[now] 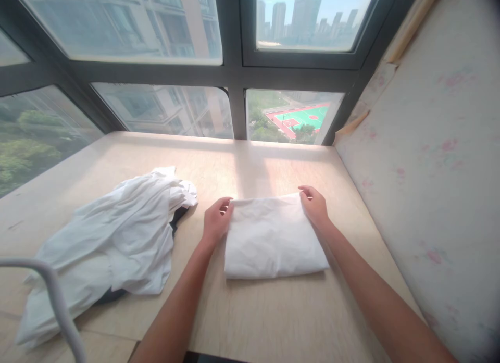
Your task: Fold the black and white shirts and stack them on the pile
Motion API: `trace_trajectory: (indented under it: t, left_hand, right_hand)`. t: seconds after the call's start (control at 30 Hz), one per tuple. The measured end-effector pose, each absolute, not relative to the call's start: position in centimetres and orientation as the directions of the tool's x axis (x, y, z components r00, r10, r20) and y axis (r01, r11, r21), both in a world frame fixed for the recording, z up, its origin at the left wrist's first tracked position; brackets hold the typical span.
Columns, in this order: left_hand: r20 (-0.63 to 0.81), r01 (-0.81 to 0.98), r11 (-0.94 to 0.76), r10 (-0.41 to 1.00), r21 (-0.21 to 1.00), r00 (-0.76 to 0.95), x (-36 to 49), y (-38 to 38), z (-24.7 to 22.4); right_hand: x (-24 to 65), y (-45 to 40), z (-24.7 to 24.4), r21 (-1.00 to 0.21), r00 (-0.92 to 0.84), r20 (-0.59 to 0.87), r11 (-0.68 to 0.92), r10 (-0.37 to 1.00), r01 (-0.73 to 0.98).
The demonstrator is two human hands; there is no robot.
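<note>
A white cloth garment (273, 238), folded into a flat rectangle, lies on the pale wooden surface in front of me. At its far left corner, my left hand (217, 220) pinches the edge between thumb and fingers. My right hand (314, 205) grips the far right corner in the same way, fingers curled. The garment's far edge runs fairly straight between the two hands. What kind of garment it is cannot be told from its folded shape.
To the left lies a loose heap of white clothes (117, 233), with something dark showing beneath. A grey curved tube (57, 295) crosses the lower left. Dark-framed windows (234, 76) bound the wooden surface (273, 321) at the back; a flowered wall (425, 160) stands on the right.
</note>
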State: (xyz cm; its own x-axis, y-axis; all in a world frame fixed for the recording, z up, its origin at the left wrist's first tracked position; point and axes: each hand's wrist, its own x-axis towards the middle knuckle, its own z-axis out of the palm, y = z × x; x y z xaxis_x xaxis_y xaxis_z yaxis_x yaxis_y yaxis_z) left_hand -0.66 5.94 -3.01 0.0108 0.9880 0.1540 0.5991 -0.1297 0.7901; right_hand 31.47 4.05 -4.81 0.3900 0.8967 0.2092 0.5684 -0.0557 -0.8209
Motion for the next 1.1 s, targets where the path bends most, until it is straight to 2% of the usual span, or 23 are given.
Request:
trace_trajectory:
  t: [0.13,0.3,0.37,0.43,0.5,0.53,0.6,0.7,0.93,1.1]
  left_hand:
    - [0.143,0.634,-0.126,0.989,0.763,0.024,-0.7,7.2,-3.2]
    - [0.199,0.748,-0.142,0.98,0.648,0.014,0.4,6.0,-1.4]
    - [0.272,0.8,-0.251,0.955,0.545,0.115,1.8,4.1,-0.2]
    - [0.308,0.836,-0.4,0.905,0.376,0.294,3.5,1.8,0.5]
    - [0.268,0.838,-0.496,0.859,0.226,0.436,4.7,-0.1,-0.1]
    - [0.231,0.842,-0.504,0.857,0.193,0.46,5.0,-0.8,-0.7]
    - [0.164,0.867,-0.466,0.882,0.173,0.442,4.9,-1.6,-2.5]
    - [0.125,0.898,-0.402,0.915,0.178,0.384,4.1,-1.5,-4.4]
    - [0.113,0.901,-0.393,0.919,0.186,0.377,3.1,-2.7,-4.3]
    - [0.184,0.874,-0.434,0.898,0.219,0.399,1.4,-5.0,-5.0]
  right_hand:
    - [31.7,5.0,-4.8,-0.78,0.362,0.273,-0.015,0.891,0.626]
    - [30.8,4.0,-3.7,-0.691,0.266,0.342,0.049,0.901,0.721]
    - [29.4,2.4,-2.8,-0.59,0.136,0.425,0.159,0.895,0.792]
    - [27.4,0.4,-2.2,-0.452,-0.063,0.461,0.296,0.885,0.841]
    - [25.5,-1.5,-2.4,-0.354,-0.219,0.384,0.362,0.897,0.862]
    - [24.9,-2.2,-2.8,-0.324,-0.248,0.315,0.35,0.916,0.879]
    - [24.4,-3.0,-4.0,-0.277,-0.208,0.185,0.254,0.961,0.927]
    - [24.9,-2.9,-5.5,-0.239,-0.091,0.111,0.116,0.99,0.964]
    - [25.8,-3.7,-5.8,-0.209,-0.055,0.121,0.079,0.991,0.975]
    - [26.8,-6.1,-6.4,-0.186,-0.062,0.147,0.089,0.987,0.979]
